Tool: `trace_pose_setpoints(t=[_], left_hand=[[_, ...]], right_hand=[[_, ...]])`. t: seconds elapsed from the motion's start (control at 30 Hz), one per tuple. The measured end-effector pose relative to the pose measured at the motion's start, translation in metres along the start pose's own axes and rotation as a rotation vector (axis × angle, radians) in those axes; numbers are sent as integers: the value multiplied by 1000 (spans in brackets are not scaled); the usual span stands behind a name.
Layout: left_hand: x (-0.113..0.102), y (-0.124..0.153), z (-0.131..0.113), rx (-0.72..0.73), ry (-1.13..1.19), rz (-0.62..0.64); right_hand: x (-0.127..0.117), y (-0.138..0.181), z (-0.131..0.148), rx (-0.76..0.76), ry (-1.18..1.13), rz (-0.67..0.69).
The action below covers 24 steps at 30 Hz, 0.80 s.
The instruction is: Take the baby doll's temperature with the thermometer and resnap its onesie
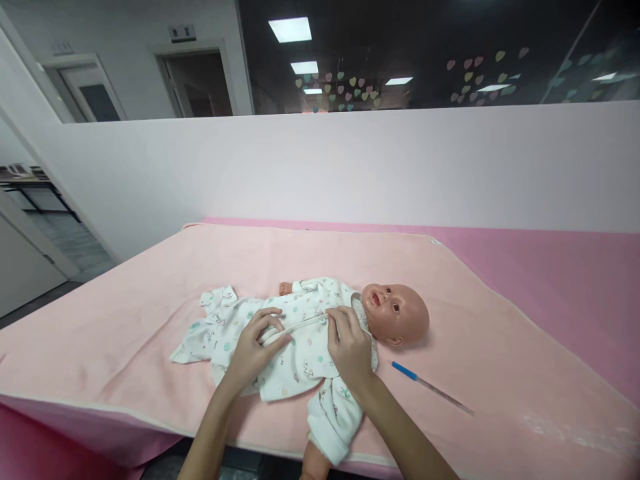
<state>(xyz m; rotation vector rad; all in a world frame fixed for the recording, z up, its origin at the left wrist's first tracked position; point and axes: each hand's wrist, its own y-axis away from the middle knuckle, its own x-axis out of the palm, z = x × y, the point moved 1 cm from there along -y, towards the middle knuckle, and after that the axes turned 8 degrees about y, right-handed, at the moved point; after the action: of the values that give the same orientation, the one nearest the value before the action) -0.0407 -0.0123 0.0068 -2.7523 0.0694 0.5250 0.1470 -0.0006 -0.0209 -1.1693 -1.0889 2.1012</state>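
Observation:
A baby doll (396, 315) lies on its back with its head to the right. It wears a white printed top (300, 367) and matching trousers (230, 330). My left hand (253, 350) rests on the lower front of the top, thumb and fingers apart on either side of the cloth edge. Near the doll's chest, my right hand (347, 343) pinches the upper end of that same front edge, which forms a raised strip between both hands. One doll arm reaches toward me in its sleeve (335, 417); the other lies on the far side.
A blue-handled thin stick (433, 387), perhaps a thermometer or pen, lies right of my right hand. A pink blanket (150, 313) covers the pink padded table (550, 280). Beyond stands a white partition (350, 173) with dark glass above. The table's near edge runs below my forearms.

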Motion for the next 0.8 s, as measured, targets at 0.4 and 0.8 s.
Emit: trace_pose_setpoints(t=[0.4, 0.8], left_hand=[[14, 2, 3, 76, -112, -10], [11, 1, -1, -6, 94, -22]], right_hand=[[7, -1, 39, -116, -159, 279], [14, 3, 33, -122, -140, 249]])
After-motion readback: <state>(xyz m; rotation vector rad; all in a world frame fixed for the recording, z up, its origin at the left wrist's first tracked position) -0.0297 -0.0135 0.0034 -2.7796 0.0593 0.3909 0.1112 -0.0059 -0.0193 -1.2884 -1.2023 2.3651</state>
